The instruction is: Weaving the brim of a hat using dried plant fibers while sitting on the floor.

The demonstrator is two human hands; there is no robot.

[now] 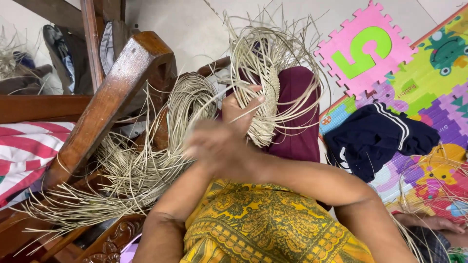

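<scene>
Head-camera view, looking down over a lap covered in yellow patterned cloth (263, 224). Centre: a partly woven straw piece (269, 104), pale and narrow, held above a maroon-clad knee (300, 112). Its long axis runs almost vertically in the frame, tilted slightly, with the woven band's lower end near the knee and the upper end pointing away from the person, where unwoven strands fan out in loose loops toward the pale floor (185, 24).

The left hand (242, 109) grips the woven band from its left side; the thumb lies across the weave and the fingers curl around the piece, closed on it. The right hand (214, 146), just below and in front of the left, is motion-blurred; whether its fingers pinch a strand cannot be told.

Left: a coiled bundle of straw strands (190, 104) lies over a dark wooden chair frame (114, 102), with loose ends splaying toward the lower left. A red-and-white striped cloth (22, 151) lies at the far left. Right: a colourful foam puzzle mat (414, 73) carrying a crumpled dark navy garment (375, 139).
</scene>
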